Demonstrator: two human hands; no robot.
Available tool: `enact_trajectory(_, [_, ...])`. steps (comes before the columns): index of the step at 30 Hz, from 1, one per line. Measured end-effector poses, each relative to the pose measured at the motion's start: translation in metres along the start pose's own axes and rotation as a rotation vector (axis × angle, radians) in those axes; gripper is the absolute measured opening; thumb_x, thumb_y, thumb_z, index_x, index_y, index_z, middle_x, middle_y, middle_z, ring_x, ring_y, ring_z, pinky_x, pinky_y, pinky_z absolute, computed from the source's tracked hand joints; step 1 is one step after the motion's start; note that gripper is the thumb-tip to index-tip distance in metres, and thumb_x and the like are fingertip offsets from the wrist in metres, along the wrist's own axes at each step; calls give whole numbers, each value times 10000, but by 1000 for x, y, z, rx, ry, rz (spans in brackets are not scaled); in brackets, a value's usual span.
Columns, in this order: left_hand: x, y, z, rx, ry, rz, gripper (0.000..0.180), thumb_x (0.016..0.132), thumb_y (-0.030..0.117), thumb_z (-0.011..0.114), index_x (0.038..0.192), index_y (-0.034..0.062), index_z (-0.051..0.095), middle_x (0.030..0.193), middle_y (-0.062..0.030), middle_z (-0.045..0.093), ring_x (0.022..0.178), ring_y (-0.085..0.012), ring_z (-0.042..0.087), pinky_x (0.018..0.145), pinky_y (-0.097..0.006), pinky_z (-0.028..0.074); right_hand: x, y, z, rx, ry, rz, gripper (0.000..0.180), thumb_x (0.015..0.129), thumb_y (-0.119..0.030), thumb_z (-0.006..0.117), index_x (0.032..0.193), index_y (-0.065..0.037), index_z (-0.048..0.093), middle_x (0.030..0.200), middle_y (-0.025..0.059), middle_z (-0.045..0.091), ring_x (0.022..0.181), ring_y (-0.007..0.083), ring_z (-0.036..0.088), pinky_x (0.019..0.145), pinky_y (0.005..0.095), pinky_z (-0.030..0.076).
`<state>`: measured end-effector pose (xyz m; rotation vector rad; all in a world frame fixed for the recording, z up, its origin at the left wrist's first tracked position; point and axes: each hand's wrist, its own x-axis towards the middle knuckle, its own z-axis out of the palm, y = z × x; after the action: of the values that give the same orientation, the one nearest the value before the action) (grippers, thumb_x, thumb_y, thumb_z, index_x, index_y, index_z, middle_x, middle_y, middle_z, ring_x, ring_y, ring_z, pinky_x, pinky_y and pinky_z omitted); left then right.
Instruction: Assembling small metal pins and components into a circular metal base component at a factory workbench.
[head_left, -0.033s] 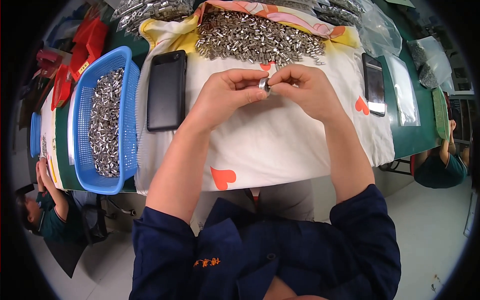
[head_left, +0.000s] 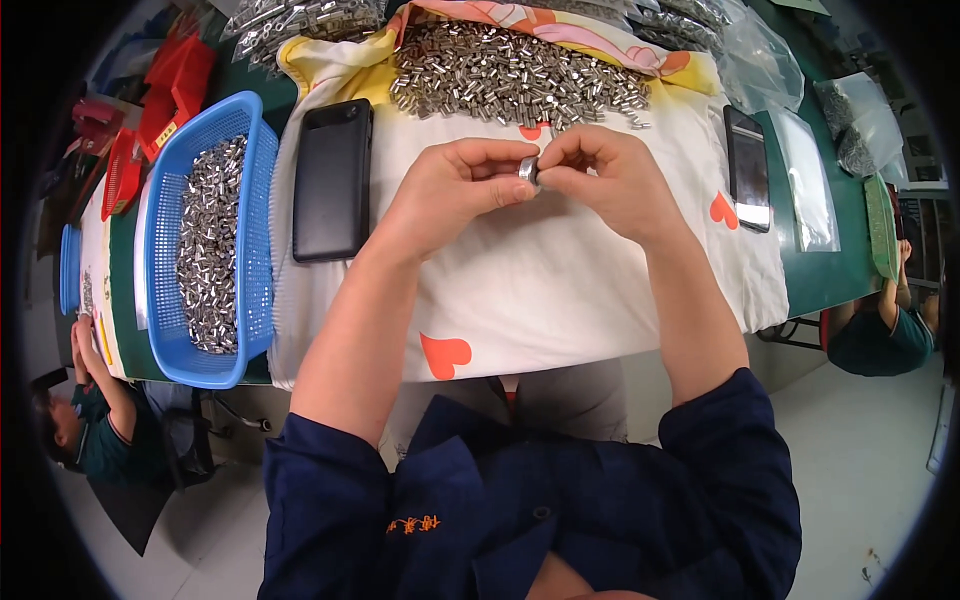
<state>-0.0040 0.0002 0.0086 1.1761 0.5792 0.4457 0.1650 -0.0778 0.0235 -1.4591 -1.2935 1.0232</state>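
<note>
Over the white cloth (head_left: pixel 560 300), my left hand (head_left: pixel 450 190) pinches a small round metal ring (head_left: pixel 528 172) between thumb and forefinger. My right hand (head_left: pixel 610 180) is closed in a pinch at the ring's right side, thumb and forefinger together. Anything tiny between those right fingertips is hidden. Just beyond both hands lies a wide heap of short silver metal pins (head_left: pixel 520 80), spread on the cloth.
At left stand a blue plastic basket (head_left: pixel 262 200) of similar metal pieces and a black rectangular case (head_left: pixel 333 185). A phone (head_left: pixel 747 170) and clear bags (head_left: pixel 805 180) lie right. Bagged metal parts (head_left: pixel 300 20) sit at the back. Co-workers sit at both sides.
My right fingertips have shifted very slightly at the ring. Everything else looks the same.
</note>
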Motion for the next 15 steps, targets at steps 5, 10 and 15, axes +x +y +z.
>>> enact_trajectory(5, [-1, -1, 0, -24, -69, -31, 327, 751, 11, 612, 1070, -4, 544, 895, -56, 613, 756, -103, 579, 695, -209, 467, 5, 6, -13, 80, -18, 23, 97, 740, -70, 620, 815, -11, 598, 697, -24, 557, 634, 43, 477, 586, 193, 405])
enact_trajectory(10, [1, -2, 1, -33, -28, -76, 324, 768, 56, 609, 1083, 45, 536, 910, -32, 612, 739, -98, 576, 650, -194, 450, 12, 21, -10, -529, 283, -103, 112, 732, -116, 610, 815, -41, 606, 746, 55, 585, 665, 178, 548, 619, 284, 441])
enact_trajectory(15, [2, -4, 1, -14, -21, -57, 310, 776, 58, 602, 1081, 63, 544, 906, -16, 608, 743, -86, 570, 654, -196, 440, 17, 26, 2, -772, 285, -202, 129, 728, -99, 597, 845, -47, 611, 799, 93, 588, 718, 239, 555, 657, 319, 446])
